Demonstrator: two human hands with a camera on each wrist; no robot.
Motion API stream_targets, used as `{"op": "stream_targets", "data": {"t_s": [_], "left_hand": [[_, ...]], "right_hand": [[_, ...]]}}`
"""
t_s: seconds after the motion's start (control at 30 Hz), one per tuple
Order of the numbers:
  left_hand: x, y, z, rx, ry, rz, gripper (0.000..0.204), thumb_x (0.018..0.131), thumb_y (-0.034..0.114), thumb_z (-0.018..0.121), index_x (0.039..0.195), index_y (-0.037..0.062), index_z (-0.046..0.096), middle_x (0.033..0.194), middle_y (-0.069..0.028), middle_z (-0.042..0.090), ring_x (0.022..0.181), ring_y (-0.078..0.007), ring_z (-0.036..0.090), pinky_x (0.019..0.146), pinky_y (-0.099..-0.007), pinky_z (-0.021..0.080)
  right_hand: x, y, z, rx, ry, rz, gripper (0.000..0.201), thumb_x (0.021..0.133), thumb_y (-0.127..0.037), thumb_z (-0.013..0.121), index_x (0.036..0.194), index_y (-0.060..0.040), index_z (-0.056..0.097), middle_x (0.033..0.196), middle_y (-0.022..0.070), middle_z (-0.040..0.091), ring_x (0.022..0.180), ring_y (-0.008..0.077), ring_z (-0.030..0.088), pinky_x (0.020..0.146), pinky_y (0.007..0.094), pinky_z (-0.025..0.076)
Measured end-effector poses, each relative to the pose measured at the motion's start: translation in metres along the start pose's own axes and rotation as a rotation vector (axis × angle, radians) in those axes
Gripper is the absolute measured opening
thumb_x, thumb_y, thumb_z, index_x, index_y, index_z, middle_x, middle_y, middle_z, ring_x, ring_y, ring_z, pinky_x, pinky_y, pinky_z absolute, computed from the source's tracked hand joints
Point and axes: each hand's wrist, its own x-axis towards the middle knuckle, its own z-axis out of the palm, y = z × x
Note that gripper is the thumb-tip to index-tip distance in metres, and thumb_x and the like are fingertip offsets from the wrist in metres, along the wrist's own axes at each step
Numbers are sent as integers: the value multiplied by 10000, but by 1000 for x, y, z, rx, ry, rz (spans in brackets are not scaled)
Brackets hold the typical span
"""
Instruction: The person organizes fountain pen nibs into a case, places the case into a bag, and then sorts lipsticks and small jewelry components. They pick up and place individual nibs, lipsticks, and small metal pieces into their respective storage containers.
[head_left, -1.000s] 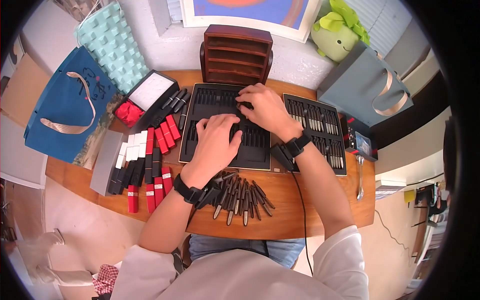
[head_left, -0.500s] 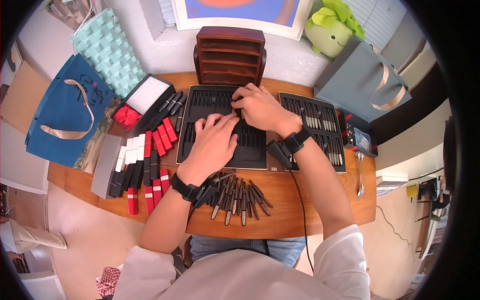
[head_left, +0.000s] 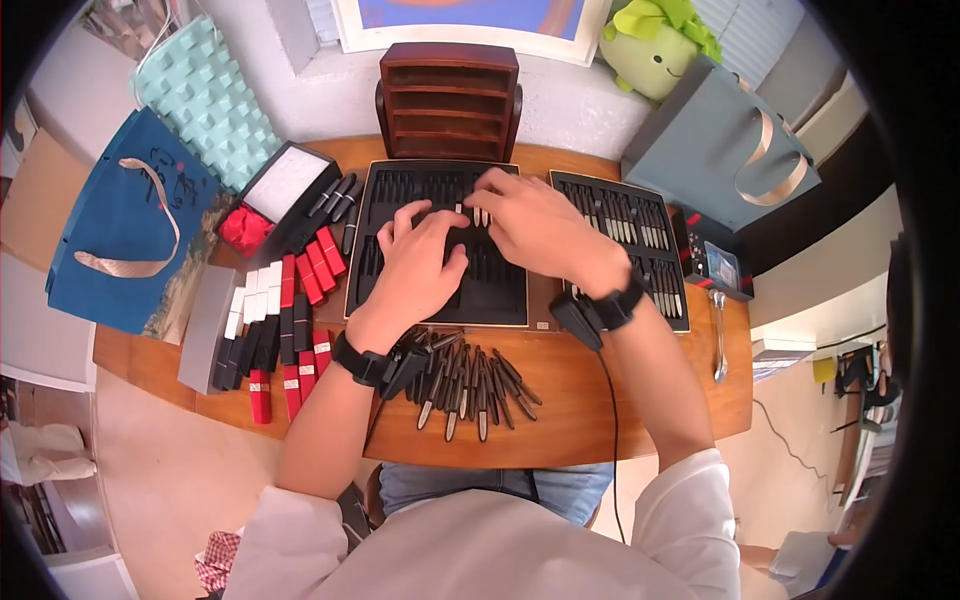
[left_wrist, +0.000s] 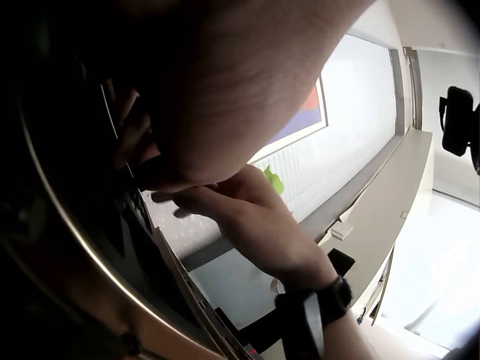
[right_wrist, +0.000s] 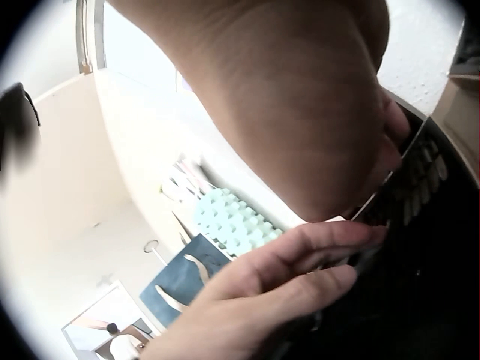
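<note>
A black slotted tray (head_left: 492, 308) with a gold edge lies in front of me in the head view. My right hand (head_left: 545, 228) is over its upper right part, fingers bent down to the slots. Just below those fingers show a few pale ends of slim pen-like sticks (head_left: 481, 216); I cannot tell whether the fingers pinch one. My left hand (head_left: 410, 270) hovers over the tray's middle, fingers loosely extended, thumb apart. In the right wrist view, the left fingers (right_wrist: 322, 244) reach to the dark tray.
More pen-like sticks (head_left: 470, 390) lie heaped at the table's front. A second tray (head_left: 683, 318) holding rows of them stands at the right, beside a spanner-like metal tool (head_left: 719, 338). Red, white and black boxes (head_left: 262, 325) crowd the left. A wooden rack (head_left: 447, 103) stands behind.
The left hand has drawn slightly away from the right, and its fingers have spread. Pale stick ends now show under the right fingers. The head view has shifted a little.
</note>
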Motion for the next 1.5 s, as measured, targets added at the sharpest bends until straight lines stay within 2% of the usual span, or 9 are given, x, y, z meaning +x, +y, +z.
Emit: {"op": "stream_targets", "data": {"t_s": [0.03, 0.07, 0.23, 0.4, 0.57, 0.67, 0.87, 1.23, 1.5], "left_hand": [[-1, 1, 0, -32, 24, -2, 365, 1011, 158, 725, 1374, 143, 691, 1359, -105, 711, 1513, -354, 476, 1243, -534, 315], [-1, 3, -3, -53, 21, -22, 373, 1009, 157, 728, 1382, 146, 702, 1390, -72, 718, 1530, -347, 468, 1262, -515, 321], [-1, 23, -13, -181, 98, -25, 313, 992, 109, 739, 1305, 133, 755, 1379, -25, 761, 1490, -320, 514, 1244, -486, 377], [-4, 34, -16, -301, 110, 63, 212, 974, 20, 747, 1162, 96, 809, 1211, -36, 815, 1295, -283, 656, 1126, -423, 510], [-2, 36, -20, -450, 28, 138, 168, 1013, -2, 732, 1153, 54, 806, 1167, -87, 822, 1119, -246, 742, 1044, -373, 555], [-7, 44, -23, -834, -236, 54, 144, 1048, 25, 745, 1175, -22, 795, 1141, -104, 818, 1053, -169, 759, 963, -322, 582], [-11, 54, -10, -741, -244, 187, 206, 992, -14, 811, 1198, -17, 799, 1119, -93, 804, 1004, -164, 746, 922, -318, 591], [-11, 46, -5, -986, -57, 141, 239, 959, -79, 812, 1184, 2, 799, 1137, -86, 755, 986, -147, 690, 888, -300, 566], [-12, 41, -8, -872, -63, 123, 267, 946, -86, 820, 1197, -2, 789, 1156, -95, 750, 1011, -166, 692, 898, -313, 565]], "right_hand": [[-8, -8, -12, 49, -136, 87, 293, 942, -29, 654, 1207, -48, 779, 1297, 164, 734, 1123, 391, 721, 951, 496, 578], [-19, -10, -15, 94, -58, 6, 190, 943, -72, 693, 1111, -46, 778, 1106, 187, 776, 937, 393, 760, 810, 479, 605], [-72, -43, -43, 348, -428, 59, 193, 900, -232, 840, 916, -62, 749, 726, 104, 756, 737, 361, 763, 664, 463, 580], [-106, -52, -28, 310, -627, 171, 269, 891, -319, 882, 894, -82, 755, 722, 79, 754, 724, 336, 751, 658, 441, 564], [-125, -41, -23, 424, -347, 134, 196, 894, -227, 853, 895, -68, 738, 762, 75, 740, 658, 285, 714, 618, 400, 535], [-124, -38, -34, 619, -109, 241, 173, 875, -165, 844, 903, -45, 722, 793, 126, 752, 714, 355, 741, 660, 425, 572], [-123, -33, -21, 465, 313, 167, 218, 877, -24, 847, 1091, -56, 820, 879, 50, 741, 668, 171, 708, 577, 283, 539], [-124, -18, -11, 666, 412, 244, 243, 915, 29, 847, 1143, -55, 840, 966, 40, 782, 757, 89, 707, 547, 245, 462], [-125, -15, -13, 685, 421, 252, 230, 912, 42, 850, 1124, -48, 841, 960, 39, 768, 771, 87, 709, 561, 245, 472]]}}
